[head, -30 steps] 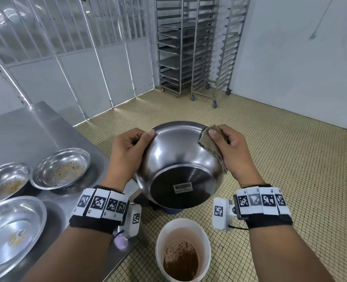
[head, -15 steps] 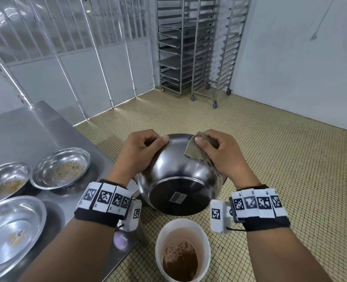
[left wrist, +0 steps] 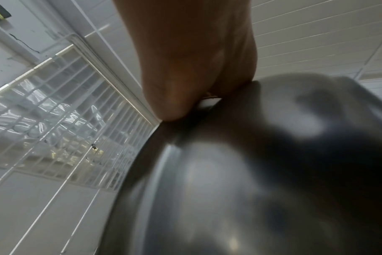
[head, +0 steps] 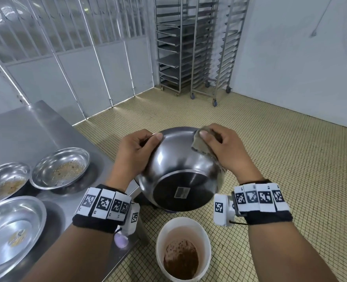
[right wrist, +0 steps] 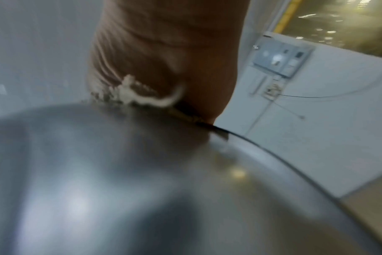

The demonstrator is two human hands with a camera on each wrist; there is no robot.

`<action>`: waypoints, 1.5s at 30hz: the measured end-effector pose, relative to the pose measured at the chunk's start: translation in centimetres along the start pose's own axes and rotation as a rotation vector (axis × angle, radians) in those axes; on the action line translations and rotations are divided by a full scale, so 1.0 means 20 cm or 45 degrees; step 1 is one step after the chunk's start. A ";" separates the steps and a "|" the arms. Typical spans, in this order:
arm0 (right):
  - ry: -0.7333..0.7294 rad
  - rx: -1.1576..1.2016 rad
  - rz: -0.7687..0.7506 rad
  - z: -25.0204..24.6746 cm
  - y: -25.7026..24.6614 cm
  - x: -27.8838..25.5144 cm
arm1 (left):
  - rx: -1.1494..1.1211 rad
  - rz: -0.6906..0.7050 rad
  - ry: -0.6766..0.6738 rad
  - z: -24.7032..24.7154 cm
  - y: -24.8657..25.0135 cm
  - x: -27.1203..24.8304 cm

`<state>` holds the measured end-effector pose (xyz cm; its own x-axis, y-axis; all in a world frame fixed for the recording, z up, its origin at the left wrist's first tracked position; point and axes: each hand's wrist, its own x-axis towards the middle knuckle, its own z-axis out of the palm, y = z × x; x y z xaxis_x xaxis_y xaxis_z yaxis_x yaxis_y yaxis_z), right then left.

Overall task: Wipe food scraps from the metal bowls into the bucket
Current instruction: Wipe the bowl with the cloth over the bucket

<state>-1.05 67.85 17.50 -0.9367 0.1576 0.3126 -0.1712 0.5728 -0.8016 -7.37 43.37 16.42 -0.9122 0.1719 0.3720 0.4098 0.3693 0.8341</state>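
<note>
I've got the big metal bowl (head: 180,171) tipped base towards me, above the bucket (head: 183,249), mid-wipe. My left hand (head: 135,157) clamps its left rim; my right hand (head: 227,151) pinches the cloth (head: 201,147) over the far rim. Next, I reckon, sweep the inside down so scraps drop into the bucket below my grip. Steel's shiny, barcode sticker (head: 181,192) on the base.

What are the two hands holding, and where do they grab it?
The left hand grips the big metal bowl by its rim. The right hand pinches a brown cloth against the rim on the opposite side.
</note>
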 end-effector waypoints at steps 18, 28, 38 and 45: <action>0.071 0.170 0.056 0.01 0.02 -0.05 | -0.147 -0.061 0.082 -0.03 -0.02 -0.05; 0.204 0.613 0.221 0.06 0.09 -0.13 | -0.372 -0.206 0.267 -0.07 -0.06 -0.08; -0.029 0.036 0.022 0.07 0.03 -0.10 | 0.230 0.084 -0.202 -0.05 0.02 -0.03; 0.149 0.359 0.068 0.06 0.10 -0.12 | -0.148 -0.078 0.052 -0.09 -0.01 -0.02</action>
<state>0.48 67.54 14.56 -0.9080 0.2824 0.3095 -0.2159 0.3178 -0.9232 -7.07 41.46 16.78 -0.9359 0.1141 0.3333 0.3521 0.2689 0.8965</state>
